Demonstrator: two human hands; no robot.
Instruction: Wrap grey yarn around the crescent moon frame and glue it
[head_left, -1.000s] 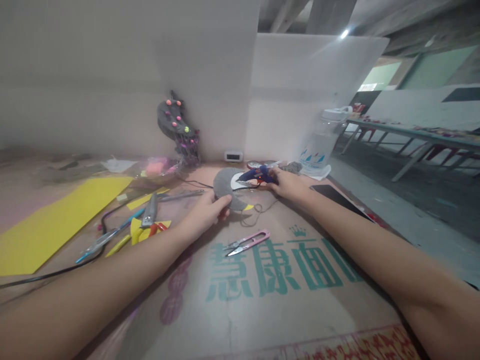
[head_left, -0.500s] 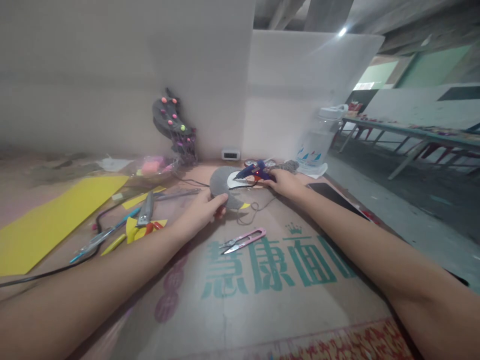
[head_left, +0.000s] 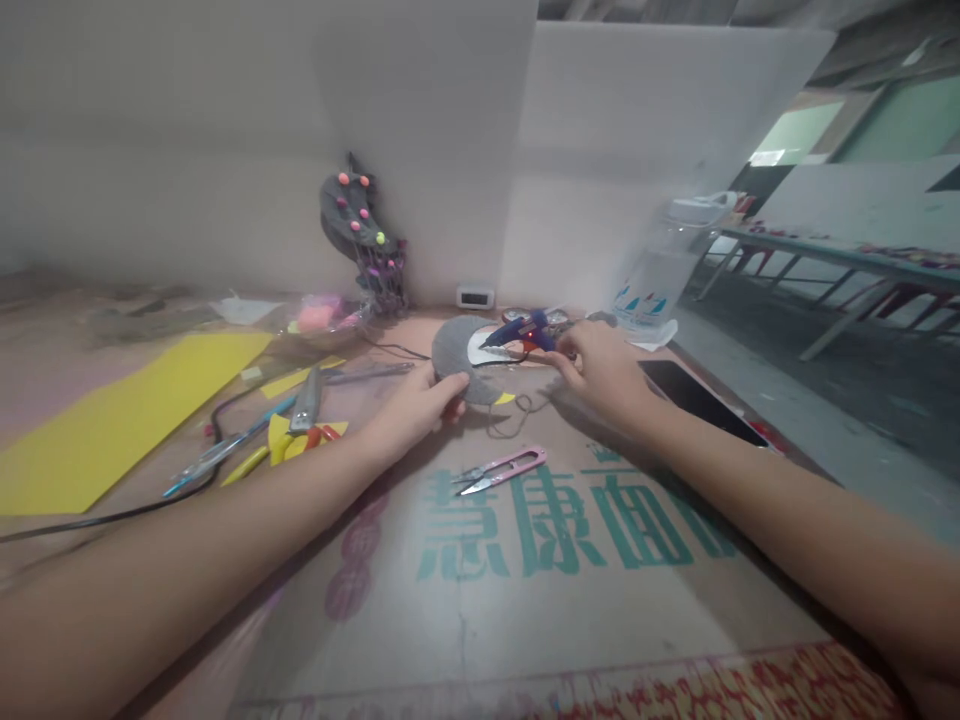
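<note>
My left hand pinches the near edge of a round grey felt piece with a white patch and a small yellow tip, holding it on the cardboard-covered table. My right hand is closed on a blue hot glue gun with a red light, its nozzle pointing left onto the white patch. The gun's black cord loops on the table just in front of the felt piece. Pink thread snips lie nearer to me, between my forearms.
A yellow sheet, yellow scraps, scissors and a black cable lie at the left. A grey felt ornament with coloured beads leans on the white partition. A water bottle and a dark phone sit at the right.
My right hand has drawn slightly back and lifted with the glue gun, its nozzle still on the white patch. My head shifted, moving the whole scene a little right. My left hand keeps its hold.
</note>
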